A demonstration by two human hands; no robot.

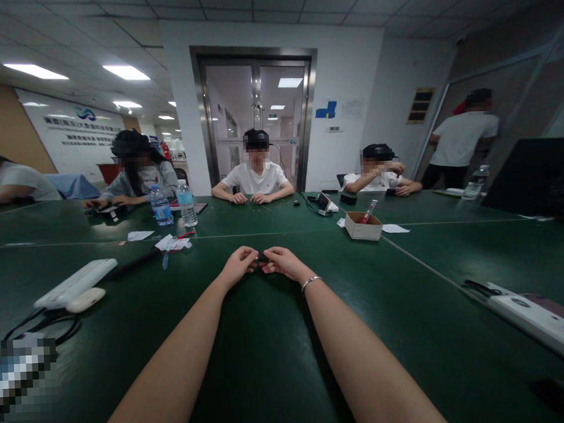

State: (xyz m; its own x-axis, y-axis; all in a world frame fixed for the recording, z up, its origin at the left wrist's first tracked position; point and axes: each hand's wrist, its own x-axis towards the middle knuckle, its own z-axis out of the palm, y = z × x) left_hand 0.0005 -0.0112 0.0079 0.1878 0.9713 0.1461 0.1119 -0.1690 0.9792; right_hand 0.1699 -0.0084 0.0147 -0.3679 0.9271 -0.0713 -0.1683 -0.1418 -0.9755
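My left hand (240,263) and my right hand (282,261) meet far out over the dark green table (269,349), arms stretched forward. Between their fingertips sits a small black object (261,258), pinched from both sides; its shape is too small to tell. A thin bracelet (310,282) circles my right wrist.
A white power strip (74,283) and cables lie at left, another white strip (539,319) at right. Two water bottles (186,203), paper scraps (171,242) and a small cardboard box (363,225) stand farther out. Several people sit across the table; one person stands at far right.
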